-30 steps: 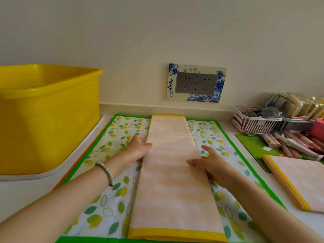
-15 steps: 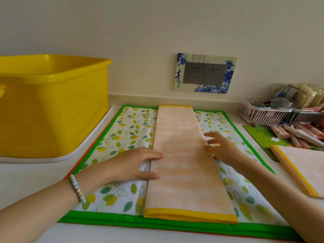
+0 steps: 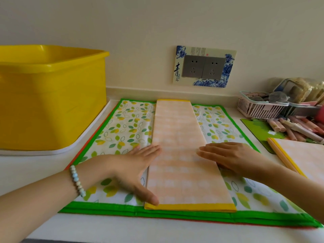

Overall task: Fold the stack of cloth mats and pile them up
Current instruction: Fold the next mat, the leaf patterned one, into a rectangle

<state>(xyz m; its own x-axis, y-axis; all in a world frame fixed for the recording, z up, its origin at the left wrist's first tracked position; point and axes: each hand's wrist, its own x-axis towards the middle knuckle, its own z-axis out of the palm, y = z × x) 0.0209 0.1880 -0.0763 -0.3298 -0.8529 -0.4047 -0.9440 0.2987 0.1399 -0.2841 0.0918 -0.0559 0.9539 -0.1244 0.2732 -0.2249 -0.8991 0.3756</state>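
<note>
Peach-checked and yellow-hemmed, the folded mat (image 3: 182,155) lies as a long strip atop the leaf-print mat (image 3: 126,127); your left hand (image 3: 135,171) and right hand (image 3: 233,155) press its edges, fingers straight.

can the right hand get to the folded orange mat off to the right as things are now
Probably yes. The right hand lies flat and holds nothing, and the folded mat sits just to its right, with only flat leaf-print cloth between them.
</note>
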